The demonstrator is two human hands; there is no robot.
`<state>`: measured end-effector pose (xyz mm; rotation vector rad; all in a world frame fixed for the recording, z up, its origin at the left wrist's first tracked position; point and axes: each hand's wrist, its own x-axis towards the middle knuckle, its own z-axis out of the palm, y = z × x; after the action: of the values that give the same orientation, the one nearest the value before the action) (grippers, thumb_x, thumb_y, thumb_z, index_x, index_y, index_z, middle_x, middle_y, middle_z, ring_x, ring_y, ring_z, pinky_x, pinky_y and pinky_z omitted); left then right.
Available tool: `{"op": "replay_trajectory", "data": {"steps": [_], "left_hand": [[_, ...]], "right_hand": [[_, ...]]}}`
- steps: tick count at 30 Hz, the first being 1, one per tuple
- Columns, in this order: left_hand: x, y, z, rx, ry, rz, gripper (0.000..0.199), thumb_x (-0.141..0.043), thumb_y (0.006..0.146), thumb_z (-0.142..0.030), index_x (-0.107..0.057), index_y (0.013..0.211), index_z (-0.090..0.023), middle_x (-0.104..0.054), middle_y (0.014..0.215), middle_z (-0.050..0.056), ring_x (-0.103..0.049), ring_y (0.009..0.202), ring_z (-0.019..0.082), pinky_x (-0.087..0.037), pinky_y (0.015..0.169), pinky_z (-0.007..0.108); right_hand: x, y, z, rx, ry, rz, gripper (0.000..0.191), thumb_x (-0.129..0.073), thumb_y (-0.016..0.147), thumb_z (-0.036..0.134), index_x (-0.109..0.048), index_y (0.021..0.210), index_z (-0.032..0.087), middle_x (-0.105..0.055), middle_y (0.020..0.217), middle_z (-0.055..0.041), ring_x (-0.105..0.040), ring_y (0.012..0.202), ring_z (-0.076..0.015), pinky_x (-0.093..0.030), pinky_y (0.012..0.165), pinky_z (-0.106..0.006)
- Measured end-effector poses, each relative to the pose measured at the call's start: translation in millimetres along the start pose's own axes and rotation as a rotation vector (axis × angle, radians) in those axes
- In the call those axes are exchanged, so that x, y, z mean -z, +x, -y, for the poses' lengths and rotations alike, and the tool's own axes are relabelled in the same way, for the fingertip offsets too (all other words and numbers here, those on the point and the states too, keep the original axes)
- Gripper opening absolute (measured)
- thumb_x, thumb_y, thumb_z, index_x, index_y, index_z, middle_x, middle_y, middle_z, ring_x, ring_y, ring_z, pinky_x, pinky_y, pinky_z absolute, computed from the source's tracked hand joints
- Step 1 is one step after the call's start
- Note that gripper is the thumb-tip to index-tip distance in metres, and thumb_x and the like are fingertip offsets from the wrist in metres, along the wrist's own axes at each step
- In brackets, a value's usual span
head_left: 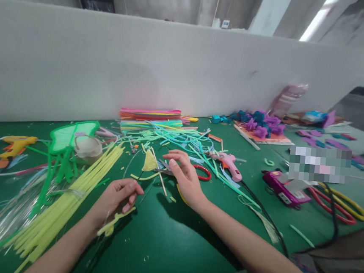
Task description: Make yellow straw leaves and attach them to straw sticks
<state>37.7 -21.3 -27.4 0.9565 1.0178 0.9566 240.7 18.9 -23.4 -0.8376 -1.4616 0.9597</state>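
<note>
My left hand (117,199) has its fingers curled in, and a bent yellow pipe cleaner piece (112,223) sticks out beneath them, apparently held there. A thin clear strand trails down from it. My right hand (183,177) reaches over a pair of scissors (165,168) with fingers apart; one red handle loop (204,173) shows beyond it, and the rest is partly hidden. Between my hands lie a small yellow fan-shaped piece (149,162), a curved yellow strip (145,177) and a thin pale stick (162,184).
Yellow pipe cleaners (71,199) lie in a bundle at left, beside a green butterfly-like shape (72,137) and a yellow glue gun (17,144). Right of centre are a pink glue gun (231,166), purple flowers (262,125) and a purple device (284,188). A white partition (175,68) stands behind.
</note>
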Motion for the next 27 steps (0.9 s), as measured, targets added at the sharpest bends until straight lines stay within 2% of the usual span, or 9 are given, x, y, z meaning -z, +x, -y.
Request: {"op": "replay_trajectory", "data": {"steps": [4, 8, 12, 16, 19, 21, 24, 27], "left_hand": [[-0.9, -3, -4, 0.011, -0.106, -0.062, 0.034, -0.067, 0.078, -0.047, -0.070, 0.074, -0.013, -0.053, 0.053, -0.003, -0.046, 0.041, 0.005, -0.034, 0.039, 0.015], [1.6, -6, -6, -0.002, -0.112, -0.055, 0.028, -0.071, 0.076, -0.042, -0.070, 0.076, -0.014, -0.054, 0.056, -0.003, -0.048, 0.044, 0.005, -0.036, 0.040, 0.014], [1.8, -6, -5, -0.027, -0.035, -0.072, 0.028, -0.072, 0.075, -0.043, -0.070, 0.078, -0.015, -0.056, 0.058, -0.003, -0.051, 0.047, 0.006, -0.040, 0.043, 0.016], [-2.3, -6, -5, -0.102, 0.237, -0.143, 0.030, -0.068, 0.078, -0.044, -0.070, 0.085, -0.015, -0.064, 0.066, 0.001, -0.059, 0.055, 0.011, -0.047, 0.051, 0.020], [-8.4, -8, -8, -0.145, 0.492, -0.219, 0.033, -0.063, 0.080, -0.048, -0.070, 0.086, -0.017, -0.068, 0.069, 0.002, -0.063, 0.059, 0.015, -0.049, 0.056, 0.024], [-11.8, -10, -10, -0.163, 0.631, -0.258, 0.034, -0.060, 0.082, -0.050, -0.071, 0.085, -0.018, -0.070, 0.070, 0.003, -0.064, 0.059, 0.017, -0.049, 0.057, 0.026], [-11.8, -13, -14, -0.218, 0.805, -0.279, 0.032, -0.057, 0.084, -0.048, -0.074, 0.084, -0.021, -0.073, 0.071, 0.003, -0.066, 0.059, 0.020, -0.049, 0.057, 0.027], [-4.8, -15, -18, -0.454, 0.955, -0.326, 0.023, -0.062, 0.082, -0.041, -0.076, 0.089, -0.025, -0.077, 0.084, 0.003, -0.070, 0.073, 0.023, -0.051, 0.070, 0.030]], "right_hand": [[-3, 0, 0, -0.035, 0.032, 0.009, 0.028, -0.052, 0.090, 0.045, -0.067, 0.093, 0.022, -0.049, 0.114, -0.0079, -0.050, 0.113, -0.0199, -0.048, 0.088, -0.033], [-3, 0, 2, -0.065, 0.072, 0.037, 0.031, -0.052, 0.089, 0.048, -0.067, 0.090, 0.020, -0.057, 0.103, -0.0066, -0.055, 0.101, -0.0184, -0.049, 0.083, -0.031], [-4, 0, -2, -0.175, 0.148, 0.106, 0.037, -0.049, 0.090, 0.051, -0.068, 0.089, 0.019, -0.065, 0.088, -0.0048, -0.060, 0.086, -0.0167, -0.047, 0.076, -0.029], [-5, -1, -8, -0.367, 0.439, 0.276, 0.061, -0.034, 0.090, 0.065, -0.067, 0.097, 0.015, -0.069, 0.089, -0.0102, -0.064, 0.085, -0.0199, -0.047, 0.069, -0.029], [-7, -2, -7, -0.472, 0.527, 0.401, 0.061, -0.040, 0.087, 0.065, -0.065, 0.106, 0.013, -0.070, 0.102, -0.0138, -0.065, 0.092, -0.0226, -0.048, 0.075, -0.032], [-7, -2, -6, -0.525, 0.551, 0.422, 0.056, -0.046, 0.086, 0.061, -0.065, 0.108, 0.013, -0.068, 0.109, -0.0148, -0.065, 0.098, -0.0238, -0.048, 0.078, -0.033], [-7, -1, -5, -0.579, 0.634, 0.426, 0.051, -0.039, 0.089, 0.053, -0.066, 0.108, 0.013, -0.067, 0.116, -0.0147, -0.064, 0.104, -0.0238, -0.047, 0.083, -0.033], [-5, 0, -7, -0.600, 0.699, 0.417, 0.049, -0.031, 0.090, 0.044, -0.066, 0.107, 0.013, -0.066, 0.117, -0.0144, -0.064, 0.104, -0.0232, -0.047, 0.084, -0.033]]}}
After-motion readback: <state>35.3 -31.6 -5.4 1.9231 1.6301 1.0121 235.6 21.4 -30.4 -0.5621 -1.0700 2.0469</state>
